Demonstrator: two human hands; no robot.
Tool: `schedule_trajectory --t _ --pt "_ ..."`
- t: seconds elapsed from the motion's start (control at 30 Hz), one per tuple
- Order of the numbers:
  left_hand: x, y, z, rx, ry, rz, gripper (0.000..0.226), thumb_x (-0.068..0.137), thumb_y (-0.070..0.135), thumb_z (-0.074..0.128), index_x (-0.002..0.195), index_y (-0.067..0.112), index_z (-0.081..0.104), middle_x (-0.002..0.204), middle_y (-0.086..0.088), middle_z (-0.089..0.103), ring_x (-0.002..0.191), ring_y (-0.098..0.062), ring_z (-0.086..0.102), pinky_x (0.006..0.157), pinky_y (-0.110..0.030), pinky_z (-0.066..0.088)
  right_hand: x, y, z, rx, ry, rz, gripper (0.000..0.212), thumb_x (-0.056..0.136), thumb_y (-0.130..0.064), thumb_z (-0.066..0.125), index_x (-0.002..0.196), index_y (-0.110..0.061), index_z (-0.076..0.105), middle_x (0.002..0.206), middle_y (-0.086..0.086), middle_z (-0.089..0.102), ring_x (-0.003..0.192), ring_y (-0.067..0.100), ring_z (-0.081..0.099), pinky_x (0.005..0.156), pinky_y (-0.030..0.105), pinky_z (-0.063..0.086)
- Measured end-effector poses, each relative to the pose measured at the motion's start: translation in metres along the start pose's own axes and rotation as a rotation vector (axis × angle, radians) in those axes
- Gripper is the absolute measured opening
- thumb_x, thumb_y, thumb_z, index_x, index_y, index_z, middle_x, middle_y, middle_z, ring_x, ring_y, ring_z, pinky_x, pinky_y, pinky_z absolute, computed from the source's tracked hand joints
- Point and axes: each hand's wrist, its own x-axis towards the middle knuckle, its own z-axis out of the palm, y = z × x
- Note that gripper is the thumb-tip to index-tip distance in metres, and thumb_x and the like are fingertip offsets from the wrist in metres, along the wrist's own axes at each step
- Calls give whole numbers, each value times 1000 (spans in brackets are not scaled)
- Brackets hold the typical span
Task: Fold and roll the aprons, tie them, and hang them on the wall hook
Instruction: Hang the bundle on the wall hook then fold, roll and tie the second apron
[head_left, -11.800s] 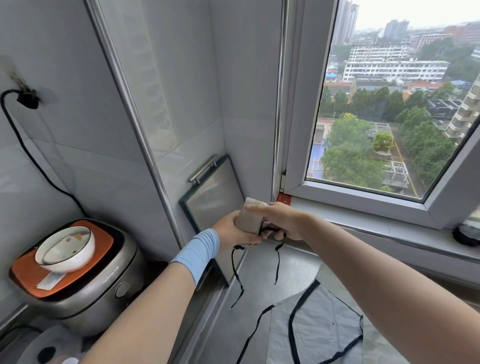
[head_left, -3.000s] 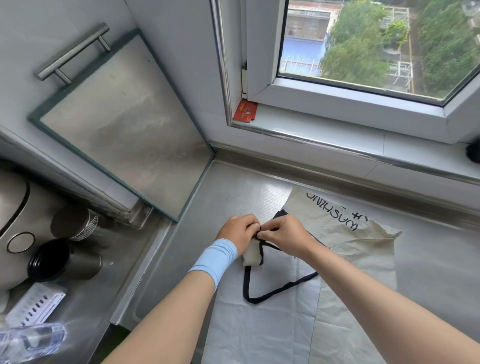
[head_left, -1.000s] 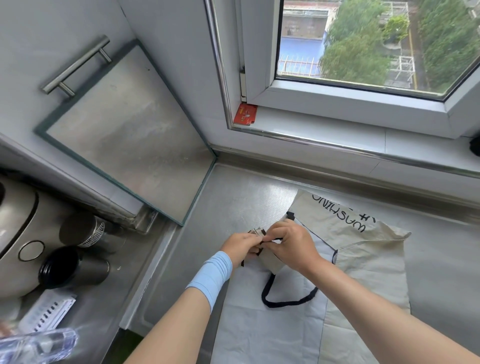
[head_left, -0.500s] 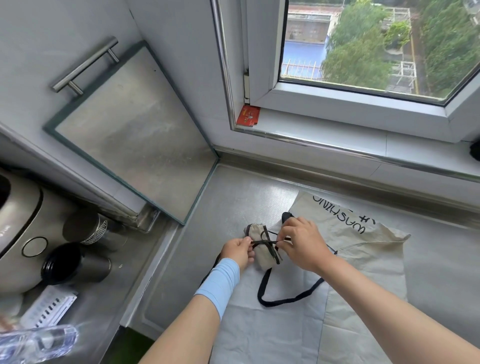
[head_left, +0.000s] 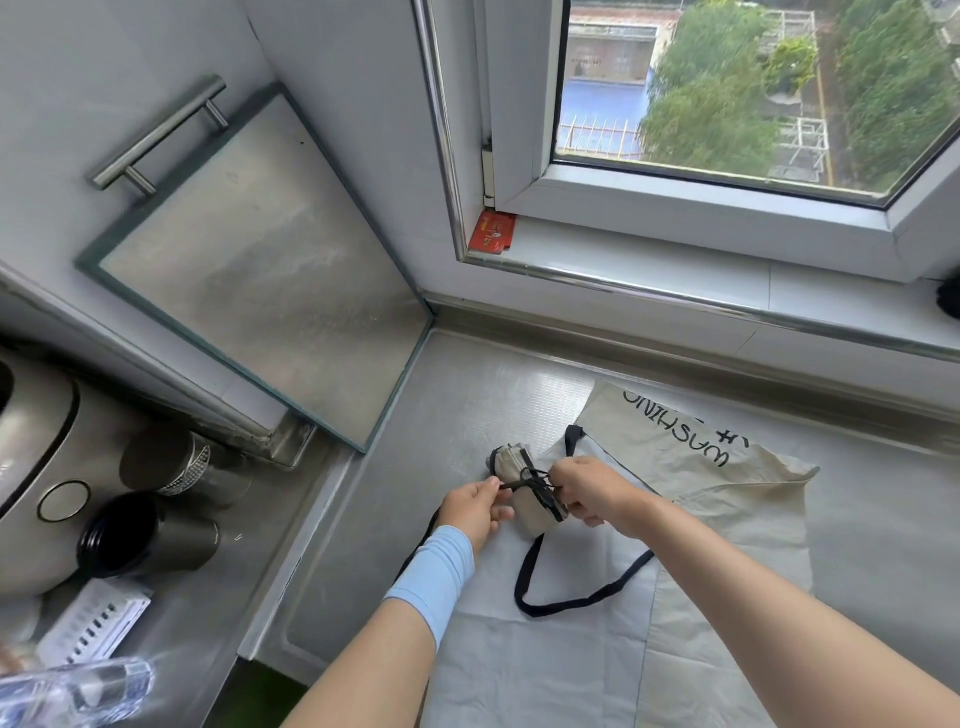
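A small beige rolled apron (head_left: 511, 463) with black straps lies between my hands over the steel counter. My left hand (head_left: 475, 512) pinches one end of the black strap (head_left: 519, 483) and draws it leftward. My right hand (head_left: 589, 491) pinches the other end at the knot on the roll. Under them lie a flat light grey apron (head_left: 524, 660) with a loose black strap loop (head_left: 576, 600) and a beige apron (head_left: 727, 499) with black lettering. No wall hook is in view.
A steel counter (head_left: 467, 395) runs under the window sill (head_left: 649, 270). A glass-and-steel board with a handle (head_left: 270, 260) leans in the left corner. Two dark cups (head_left: 150, 535), a rice cooker (head_left: 31, 457) and a plastic bottle (head_left: 72, 691) stand lower left.
The roll has been laid down on the flat aprons, and my hands have moved apart, drawing the black strap taut across it. The knot sits tighter than half a second ago.
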Motion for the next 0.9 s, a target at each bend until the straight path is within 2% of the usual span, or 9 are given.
schedule_trajectory --t 0.07,0.2,0.33,0.47,0.53,0.63,0.9 --pt "0 1 2 -91 -10 -32 20 100 16 48 85 11 62 82 -1 68 48 -5 57 45 -17 35 2 2 -3 -135 80 -21 28 86 -15 41 63 -24 27 58 -2 26 46 12 18 46 24 14" --pt "0 6 5 -344 -29 -53 22 102 14 44 89 7 60 83 -4 68 43 -6 53 39 -15 34 4 2 -2 -16 33 -27 34 94 -18 47 64 -25 32 54 -7 30 46 12 19 47 25 14" --pt "-4 9 5 -573 -175 -86 22 104 13 38 100 3 57 93 -6 72 48 -8 56 41 -16 43 8 6 -1 -61 62 -40 37 99 -31 52 66 -22 39 61 -3 34 46 12 24 46 25 18" --pt "-2 10 6 -731 -187 -148 22 104 14 36 101 3 54 79 -6 71 51 -12 62 39 -16 42 8 6 -4 27 -14 -58 38 99 -33 54 65 -23 42 59 -5 36 47 11 26 47 25 21" --pt "3 10 5 -757 -129 -151 21 104 14 36 95 4 51 75 -6 64 47 -13 60 38 -16 41 7 5 -3 6 -58 -84 37 99 -30 55 64 -22 45 58 -5 41 47 12 30 47 24 25" --pt "9 9 8 -743 -44 -148 17 104 11 37 90 7 45 75 -8 54 43 -13 59 42 -19 49 12 10 -2 -80 14 -76 31 99 -23 55 70 -18 47 62 0 47 46 11 38 43 21 32" --pt "19 8 14 -763 46 -176 30 106 15 31 82 5 46 72 -8 49 39 -12 58 41 -19 49 21 21 1 -53 120 -58 29 98 -15 54 70 -14 48 66 8 51 45 17 47 42 22 40"
